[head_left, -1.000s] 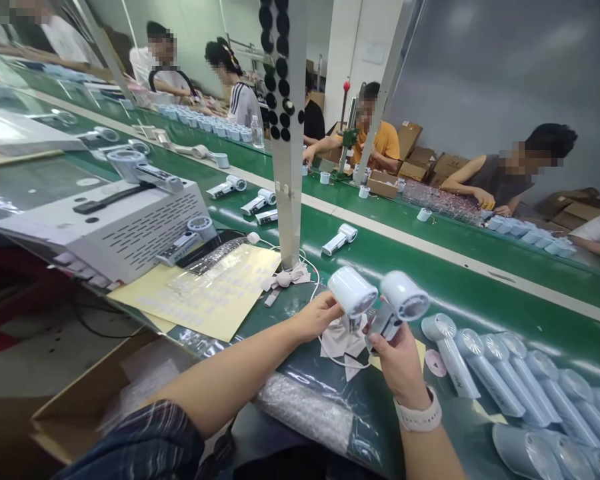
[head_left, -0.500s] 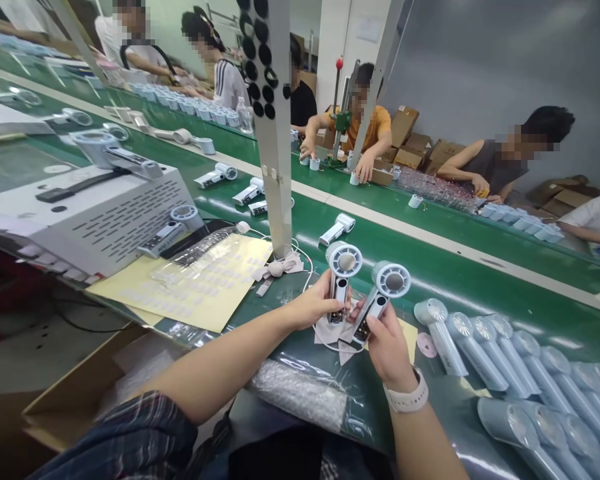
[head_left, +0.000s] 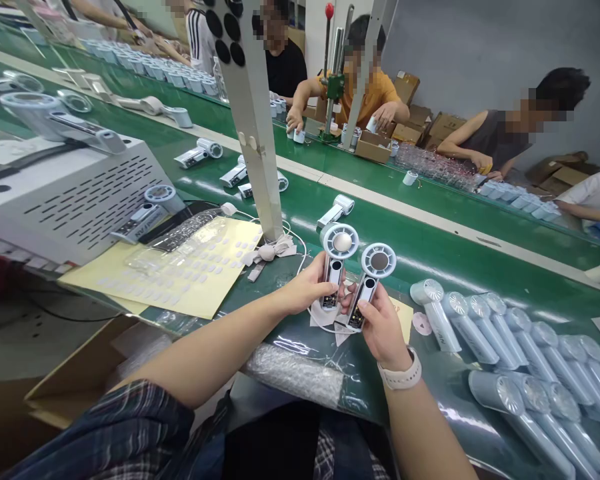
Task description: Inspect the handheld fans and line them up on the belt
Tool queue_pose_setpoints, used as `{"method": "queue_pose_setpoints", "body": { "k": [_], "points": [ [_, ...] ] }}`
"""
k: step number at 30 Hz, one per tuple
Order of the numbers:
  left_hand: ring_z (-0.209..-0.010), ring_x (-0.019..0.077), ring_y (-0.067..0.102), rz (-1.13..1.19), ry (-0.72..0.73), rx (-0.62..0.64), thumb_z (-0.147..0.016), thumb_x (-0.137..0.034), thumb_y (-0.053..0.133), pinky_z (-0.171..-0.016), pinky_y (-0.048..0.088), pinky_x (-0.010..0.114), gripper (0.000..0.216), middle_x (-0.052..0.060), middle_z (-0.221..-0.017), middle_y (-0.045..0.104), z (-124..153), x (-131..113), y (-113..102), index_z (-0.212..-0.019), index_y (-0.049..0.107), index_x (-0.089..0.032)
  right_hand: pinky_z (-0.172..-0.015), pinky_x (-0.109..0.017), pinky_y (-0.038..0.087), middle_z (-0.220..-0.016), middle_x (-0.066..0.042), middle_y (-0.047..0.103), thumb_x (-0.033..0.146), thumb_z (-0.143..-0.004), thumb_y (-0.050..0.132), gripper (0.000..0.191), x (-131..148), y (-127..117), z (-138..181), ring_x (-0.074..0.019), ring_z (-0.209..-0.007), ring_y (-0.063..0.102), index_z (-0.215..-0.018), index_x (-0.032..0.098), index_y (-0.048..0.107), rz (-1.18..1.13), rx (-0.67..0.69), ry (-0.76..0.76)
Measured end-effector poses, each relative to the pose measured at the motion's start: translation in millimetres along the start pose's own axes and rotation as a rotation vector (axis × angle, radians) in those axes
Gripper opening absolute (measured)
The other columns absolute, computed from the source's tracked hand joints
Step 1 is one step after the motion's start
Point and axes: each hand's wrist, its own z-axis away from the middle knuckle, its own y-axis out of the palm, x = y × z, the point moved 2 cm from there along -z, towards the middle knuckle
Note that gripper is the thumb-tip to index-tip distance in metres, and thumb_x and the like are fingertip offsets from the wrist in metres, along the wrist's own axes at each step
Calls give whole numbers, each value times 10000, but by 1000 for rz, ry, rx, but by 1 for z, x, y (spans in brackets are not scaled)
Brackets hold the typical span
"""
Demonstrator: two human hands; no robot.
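My left hand (head_left: 313, 285) is closed round the handle of a light-blue handheld fan (head_left: 340, 241), its round head tilted up toward me. A second handheld fan (head_left: 379, 261) is gripped in my right hand (head_left: 383, 327), just to the right of the first. Both handles face me with the front cover off, and circuit parts show in the lower half. The two fan heads are close together but apart. Beneath my hands lie pale scraps (head_left: 343, 331) and a white cable on the bench.
Finished-looking fans (head_left: 443, 327) lie in rows at right. A yellow sticker sheet (head_left: 200, 293) and a white vented box (head_left: 95, 207) are at left. A metal post (head_left: 257, 147) rises beside the green conveyor (head_left: 430, 240). Bubble wrap (head_left: 295, 373) lies at the front edge; co-workers sit across.
The view has shifted, bringing the white box lower and further left. Both fans stay in my hands; the right one now sits a little more upright and nearer the left one.
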Motion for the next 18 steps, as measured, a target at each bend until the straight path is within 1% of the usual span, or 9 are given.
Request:
{"method": "queue_pose_setpoints", "body": {
  "k": [5,9,11,13,16,18],
  "points": [
    [-710,176,637,8,-20,-6,-722,-328,786,-695,503,339,438,1,-837,622,-3,-1,-1,-1007,477,-203,-661,-359,546,-852,-23,687,368,-760,700,303,-2,0,-1,-203,-725,645,-1014,242,594,-28,-24,2],
    [-675,146,620,-33,-11,-67,-705,-270,756,-665,483,308,413,-23,-811,609,-3,-4,-1,-980,456,-203,-666,-346,544,-839,-10,689,308,-755,697,280,-5,-2,-2,-189,-716,647,-1002,239,585,-61,-47,-1],
    [-671,141,611,-30,1,-76,-698,-248,739,-652,478,301,428,-31,-807,602,-3,-6,-1,-1011,450,-206,-666,-350,546,-841,-9,690,314,-752,700,286,-5,-2,-2,-190,-712,646,-1001,242,580,-59,-43,-12],
    [-673,146,610,-21,8,-58,-695,-241,728,-645,477,301,442,-33,-794,598,-2,-7,0,-1033,445,-208,-662,-352,545,-833,-5,684,324,-747,706,298,-5,-1,-3,-191,-706,644,-1002,243,576,-44,-40,-20],
    [-665,141,611,-43,15,-53,-690,-230,726,-642,472,294,415,-28,-790,604,-3,-7,-1,-995,446,-205,-654,-348,541,-807,5,670,326,-749,709,301,-5,-1,-3,-189,-692,640,-1006,242,576,-30,-51,-17],
    [-640,137,606,-42,2,-77,-704,-262,717,-607,465,283,397,-27,-797,602,-4,-4,-2,-984,441,-208,-644,-351,541,-779,5,665,348,-785,678,254,-7,-2,-3,-194,-684,638,-990,239,576,-23,-85,-7]
  ]
}}
